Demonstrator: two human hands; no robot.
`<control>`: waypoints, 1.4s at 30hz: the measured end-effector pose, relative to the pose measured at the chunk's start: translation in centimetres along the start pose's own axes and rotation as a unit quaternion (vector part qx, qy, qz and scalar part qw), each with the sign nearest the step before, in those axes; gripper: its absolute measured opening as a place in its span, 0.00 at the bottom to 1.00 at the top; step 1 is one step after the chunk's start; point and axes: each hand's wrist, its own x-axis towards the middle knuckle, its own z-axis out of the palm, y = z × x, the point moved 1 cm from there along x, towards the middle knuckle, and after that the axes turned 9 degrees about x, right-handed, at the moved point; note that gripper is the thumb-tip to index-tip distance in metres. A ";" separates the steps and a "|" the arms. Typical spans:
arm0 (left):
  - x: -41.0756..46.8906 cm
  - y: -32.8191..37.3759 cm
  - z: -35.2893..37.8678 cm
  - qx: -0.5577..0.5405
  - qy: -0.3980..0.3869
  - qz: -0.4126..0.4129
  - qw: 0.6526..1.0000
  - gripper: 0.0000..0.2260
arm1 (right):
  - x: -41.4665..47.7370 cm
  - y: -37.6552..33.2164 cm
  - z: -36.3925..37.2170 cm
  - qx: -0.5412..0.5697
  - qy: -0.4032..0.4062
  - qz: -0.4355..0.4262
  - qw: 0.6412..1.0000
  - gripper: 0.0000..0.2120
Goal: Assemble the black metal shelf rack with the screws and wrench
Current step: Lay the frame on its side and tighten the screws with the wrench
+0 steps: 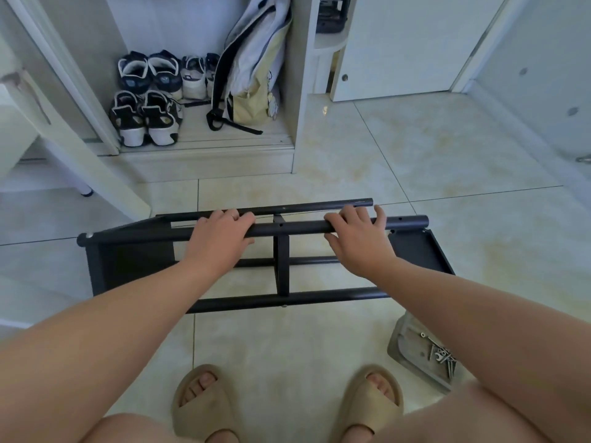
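While the black metal shelf rack [283, 266] lies on its side on the pale glossy tiled floor [415, 148], both of the person's hands are on its uppermost near tube [287, 227], one to each side of the rack's upright centre bar. The left hand [220, 231] has its grip closed round that tube, fingers curled over the top and thumb tucked under the near side (a thin ring shows on one finger). The right hand [358, 238] grips the same tube further along towards the rack's open end, its fingers hooked over the far side and its thumb under the near side. A second black tube [319, 206] runs just behind the held one, and two more run below it, nearer the person. A dark flat shelf panel [134, 260] closes the rack's left end, and another [419, 247] sits at its right end. Near the rack's right front corner, a flat grey tray or packet [406, 343] (which of the two I cannot tell) lies on the floor with a small heap of silver screws [449, 366] and a small silver wrench [438, 356] on it. In front of the rack, two feet in beige foam slide sandals [204, 401] stand on the tiles. Behind the rack, an open white cupboard holds several pairs of dark and white trainers [147, 97] and a grey and pale-yellow backpack [252, 68] leaning upright beside them.
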 end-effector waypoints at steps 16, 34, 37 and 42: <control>-3.2 3.1 9.3 -0.049 -0.339 0.088 0.935 0.09 | -2.0 0.8 9.4 0.034 -0.287 -0.054 0.956 0.14; -1.7 4.4 10.6 0.000 -0.300 0.012 0.954 0.17 | -2.2 2.4 12.7 0.028 -0.226 -0.026 0.973 0.21; -0.8 6.3 8.6 -0.002 -0.189 0.048 0.981 0.16 | -4.6 5.3 11.3 0.021 -0.200 -0.006 0.980 0.27; 0.2 12.0 6.9 -0.045 -0.094 0.200 0.974 0.09 | -10.7 11.6 10.7 -0.053 -0.271 0.039 0.960 0.30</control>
